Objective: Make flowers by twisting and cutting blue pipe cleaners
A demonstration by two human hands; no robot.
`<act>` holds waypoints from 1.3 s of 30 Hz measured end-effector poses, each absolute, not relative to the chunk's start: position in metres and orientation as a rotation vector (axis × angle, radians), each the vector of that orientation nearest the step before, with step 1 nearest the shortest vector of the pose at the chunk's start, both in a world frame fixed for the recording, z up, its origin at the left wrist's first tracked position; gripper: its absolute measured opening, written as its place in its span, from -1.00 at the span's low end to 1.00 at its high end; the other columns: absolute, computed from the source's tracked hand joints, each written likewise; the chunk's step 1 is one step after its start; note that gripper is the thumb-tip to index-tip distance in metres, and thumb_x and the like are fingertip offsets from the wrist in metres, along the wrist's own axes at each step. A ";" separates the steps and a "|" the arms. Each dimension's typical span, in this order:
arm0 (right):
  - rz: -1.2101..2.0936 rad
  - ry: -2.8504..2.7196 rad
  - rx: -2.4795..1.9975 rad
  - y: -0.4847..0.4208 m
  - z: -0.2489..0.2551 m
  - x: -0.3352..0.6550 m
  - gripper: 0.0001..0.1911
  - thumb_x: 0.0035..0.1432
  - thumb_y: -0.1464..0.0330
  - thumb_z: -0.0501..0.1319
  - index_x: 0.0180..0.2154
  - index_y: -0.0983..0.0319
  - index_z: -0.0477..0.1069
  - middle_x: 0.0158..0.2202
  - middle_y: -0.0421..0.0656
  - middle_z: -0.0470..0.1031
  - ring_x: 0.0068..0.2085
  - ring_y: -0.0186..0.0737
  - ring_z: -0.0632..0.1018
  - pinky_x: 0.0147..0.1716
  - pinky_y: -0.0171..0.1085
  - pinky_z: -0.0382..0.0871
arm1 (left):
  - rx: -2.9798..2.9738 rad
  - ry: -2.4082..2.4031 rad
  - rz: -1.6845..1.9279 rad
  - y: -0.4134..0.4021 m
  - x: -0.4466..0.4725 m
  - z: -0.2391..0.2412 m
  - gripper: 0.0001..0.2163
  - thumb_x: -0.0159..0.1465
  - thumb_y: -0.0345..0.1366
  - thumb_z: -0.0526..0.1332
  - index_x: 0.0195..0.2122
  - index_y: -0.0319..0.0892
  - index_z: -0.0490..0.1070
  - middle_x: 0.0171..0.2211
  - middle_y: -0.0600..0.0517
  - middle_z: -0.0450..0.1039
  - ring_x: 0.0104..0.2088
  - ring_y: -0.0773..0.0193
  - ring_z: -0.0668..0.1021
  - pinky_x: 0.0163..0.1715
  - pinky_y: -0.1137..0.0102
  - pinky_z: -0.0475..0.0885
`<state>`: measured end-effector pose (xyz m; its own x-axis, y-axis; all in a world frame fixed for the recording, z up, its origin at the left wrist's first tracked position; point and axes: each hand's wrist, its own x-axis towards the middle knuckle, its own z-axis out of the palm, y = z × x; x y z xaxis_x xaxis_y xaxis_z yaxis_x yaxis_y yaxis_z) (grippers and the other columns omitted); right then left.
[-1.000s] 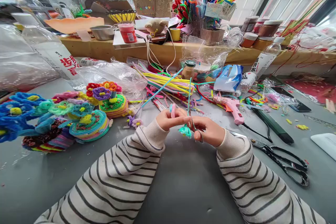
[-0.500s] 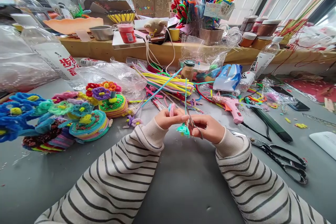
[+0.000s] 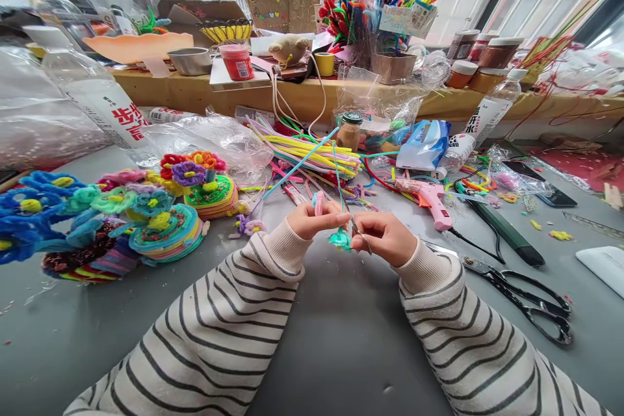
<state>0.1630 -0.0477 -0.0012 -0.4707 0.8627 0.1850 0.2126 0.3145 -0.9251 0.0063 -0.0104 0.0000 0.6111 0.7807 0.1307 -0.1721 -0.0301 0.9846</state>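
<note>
Pinched in my left hand [image 3: 314, 220] is a teal pipe cleaner flower [image 3: 340, 238], its curled part hanging below the fingertips. A long thin teal stem [image 3: 337, 172] rises from the same spot. A small pink loop [image 3: 318, 203] sticks up at the left fingers, though how it is held is unclear. My right hand [image 3: 385, 237] is closed around the handles of small metal scissors [image 3: 361, 232]. The blades point up and left, right beside the stem and the left fingertips; whether they touch the stem is hard to tell.
Pipe cleaner flowers [image 3: 30, 205] and round coiled bases [image 3: 168, 234] stand on the left. A bundle of pipe cleaners [image 3: 316, 157] and a capped jar [image 3: 350, 131] lie ahead. On the right are a pink glue gun [image 3: 431, 200], large black-handled scissors [image 3: 529, 302] and a green-black tool [image 3: 509, 234].
The top of the teal stem has tipped to the left. The small scissors have turned slightly in my right hand, their handles shifting a little left. My left hand has stayed in place.
</note>
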 end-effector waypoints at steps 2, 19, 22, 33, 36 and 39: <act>1.181 -1.859 -0.953 -0.048 -0.001 0.163 -0.63 -0.09 0.18 0.11 -0.73 0.27 0.11 -0.67 -0.26 0.19 -0.61 -0.44 0.20 -0.61 -0.39 0.08 | 1.403 0.547 0.839 -0.010 0.006 -0.001 -0.80 -0.10 -0.23 0.22 -0.73 -0.25 0.34 -0.65 0.07 0.26 -0.53 0.40 0.32 -0.49 0.45 0.17; 1.105 -2.080 -0.735 -0.048 0.003 0.162 -0.37 -0.15 -0.11 -0.19 -0.60 0.31 0.27 -0.57 -0.21 0.18 -0.52 -0.38 0.22 -0.51 -0.35 0.11 | 1.404 0.325 0.767 -0.010 0.006 0.002 -0.83 0.01 -0.31 0.15 -0.66 -0.24 0.41 -0.62 0.05 0.34 -0.55 0.42 0.35 -0.51 0.47 0.21; 1.101 -2.118 -0.728 -0.047 0.002 0.163 -0.38 -0.15 -0.11 -0.16 -0.60 0.31 0.28 -0.57 -0.21 0.18 -0.52 -0.38 0.22 -0.51 -0.35 0.11 | 1.392 0.377 0.779 -0.011 0.006 0.002 -0.84 -0.01 -0.30 0.16 -0.66 -0.23 0.41 -0.63 0.08 0.33 -0.56 0.44 0.34 -0.51 0.49 0.19; 1.115 -2.084 -0.830 -0.046 0.003 0.163 -0.41 -0.15 -0.09 -0.11 -0.66 0.31 0.26 -0.61 -0.21 0.18 -0.54 -0.36 0.24 -0.50 -0.33 0.12 | 1.351 0.515 0.770 -0.011 0.005 0.000 -0.82 -0.08 -0.26 0.21 -0.71 -0.25 0.35 -0.69 0.11 0.27 -0.56 0.44 0.31 -0.50 0.47 0.16; 1.127 -2.048 -0.873 -0.046 0.000 0.163 -0.40 -0.19 -0.11 -0.08 -0.70 0.32 0.25 -0.62 -0.21 0.17 -0.55 -0.37 0.23 -0.52 -0.33 0.12 | 1.347 0.522 0.765 -0.011 0.005 0.001 -0.82 -0.09 -0.26 0.22 -0.70 -0.25 0.36 -0.68 0.10 0.28 -0.56 0.44 0.31 -0.50 0.47 0.17; 1.139 -2.013 -0.898 -0.045 -0.002 0.163 -0.42 -0.21 -0.10 -0.06 -0.72 0.31 0.22 -0.64 -0.23 0.15 -0.57 -0.39 0.21 -0.56 -0.35 0.10 | 1.355 0.520 0.767 -0.011 0.006 0.002 -0.81 -0.10 -0.25 0.22 -0.71 -0.26 0.35 -0.65 0.08 0.29 -0.55 0.42 0.32 -0.50 0.47 0.17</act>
<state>0.1629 -0.0450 -0.0021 -0.5553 0.8071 0.2005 0.2441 0.3886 -0.8885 0.0056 -0.0113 0.0020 0.6586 0.7462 0.0968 -0.1861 0.0369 0.9818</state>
